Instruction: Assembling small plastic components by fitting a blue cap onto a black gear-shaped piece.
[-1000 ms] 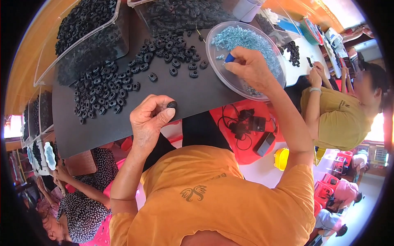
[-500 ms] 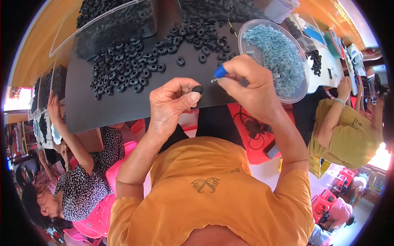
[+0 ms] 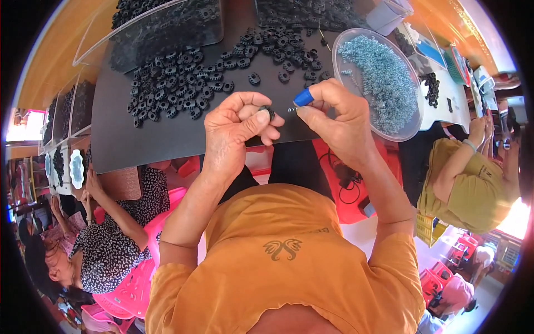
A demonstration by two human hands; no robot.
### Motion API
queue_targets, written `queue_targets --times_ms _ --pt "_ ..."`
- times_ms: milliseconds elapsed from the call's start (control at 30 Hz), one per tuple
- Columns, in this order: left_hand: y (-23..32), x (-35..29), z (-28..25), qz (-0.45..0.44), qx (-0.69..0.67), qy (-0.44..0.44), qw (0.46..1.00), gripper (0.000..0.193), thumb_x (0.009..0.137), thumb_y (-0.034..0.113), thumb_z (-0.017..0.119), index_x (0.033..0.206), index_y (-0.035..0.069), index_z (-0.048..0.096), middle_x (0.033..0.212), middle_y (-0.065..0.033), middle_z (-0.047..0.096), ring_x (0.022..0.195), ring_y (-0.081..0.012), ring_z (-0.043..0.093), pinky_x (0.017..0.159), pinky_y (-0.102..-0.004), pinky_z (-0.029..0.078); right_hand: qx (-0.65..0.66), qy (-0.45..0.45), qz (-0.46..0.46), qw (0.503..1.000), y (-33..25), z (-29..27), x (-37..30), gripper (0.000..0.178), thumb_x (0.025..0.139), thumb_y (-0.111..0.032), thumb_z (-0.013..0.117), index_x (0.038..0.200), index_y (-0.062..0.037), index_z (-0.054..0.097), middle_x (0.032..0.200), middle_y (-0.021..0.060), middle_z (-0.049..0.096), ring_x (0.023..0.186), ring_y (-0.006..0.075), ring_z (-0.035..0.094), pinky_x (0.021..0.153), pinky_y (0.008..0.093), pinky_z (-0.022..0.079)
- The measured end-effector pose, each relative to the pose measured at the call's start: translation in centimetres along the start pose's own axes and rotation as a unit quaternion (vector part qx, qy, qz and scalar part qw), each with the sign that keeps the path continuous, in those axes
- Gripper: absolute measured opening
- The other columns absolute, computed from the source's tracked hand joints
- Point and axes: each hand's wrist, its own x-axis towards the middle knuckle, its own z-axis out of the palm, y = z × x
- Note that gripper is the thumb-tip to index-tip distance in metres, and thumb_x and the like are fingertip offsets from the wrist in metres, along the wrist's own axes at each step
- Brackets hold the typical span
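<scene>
Between the thumb and fingers of my left hand (image 3: 238, 123) is a small black plastic part (image 3: 268, 111), its underside hidden by the fingers. My right hand (image 3: 337, 118) wears a blue finger cot (image 3: 303, 97) on one fingertip and pinches a tiny metal spring (image 3: 293, 109). The spring points toward the black part, with a gap between the two. Beyond my left hand lies a spread of black plastic parts (image 3: 169, 83) on the dark tabletop. Right of my right hand stands a round clear tub (image 3: 414, 119) holding a heap of springs (image 3: 378, 72).
A clear bin (image 3: 167, 36) full of black parts stands at the far left, and a second dark heap (image 3: 306, 15) lies at the back. A thin stick tool (image 3: 324, 39) rests near the tub. Co-workers sit on both sides; a red stool (image 3: 345, 183) is under the table.
The black part has turned in my left hand, whose fingers are now spread more. My right hand still holds the spring near it. The co-worker's arm at left has drawn down from the bins.
</scene>
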Motion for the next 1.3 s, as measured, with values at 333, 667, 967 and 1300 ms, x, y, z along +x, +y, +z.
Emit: queue_targets --times_ms 333,667,967,1300 --pt "0.1 -0.3 -0.4 0.009 -0.065 0.041 0.997 0.016 0.081 0.000 0.067 0.095 -0.002 0.062 0.076 -0.0049 0.062 0.060 -0.0099 0.055 0.053 -0.0209 0.045 -0.019 0.004 -0.031 0.999 -0.6 1.7 0.1 0.016 0.073 0.003 0.066 0.085 -0.0009 0.058 0.077 0.0083 0.052 0.062 0.0162 0.054 0.056 0.0278 0.045" --pt "-0.3 -0.4 -0.8 0.006 -0.040 0.049 0.998 0.013 0.080 -0.004 0.066 0.093 -0.003 0.061 0.078 -0.0088 0.064 0.060 -0.0127 0.061 0.049 -0.0218 0.048 -0.069 -0.024 -0.059 0.996 -0.7 1.9 0.6 0.012 0.074 0.001 0.066 0.084 -0.0015 0.061 0.076 0.0041 0.052 0.067 0.0118 0.051 0.062 0.0248 0.043" --pt "-0.1 -0.9 0.1 0.024 0.015 0.042 0.999 0.017 0.083 -0.003 0.063 0.099 -0.005 0.061 0.077 -0.0061 0.063 0.062 -0.0099 0.059 0.052 -0.0196 0.048 -0.043 -0.052 -0.035 0.997 -1.4 2.2 1.2 0.010 0.072 -0.002 0.066 0.077 -0.0019 0.057 0.066 0.0078 0.053 0.064 0.0208 0.051 0.056 0.0327 0.042" --pt "-0.5 -0.8 -0.8 0.039 -0.021 0.026 0.999 0.015 0.083 -0.004 0.062 0.098 -0.004 0.059 0.080 -0.0090 0.064 0.064 -0.0128 0.062 0.053 -0.0221 0.050 0.217 -0.197 0.233 0.927 -0.4 1.7 3.0 0.011 0.083 -0.009 0.065 0.081 0.0001 0.060 0.073 0.0012 0.061 0.069 0.0055 0.054 0.063 0.0211 0.045"
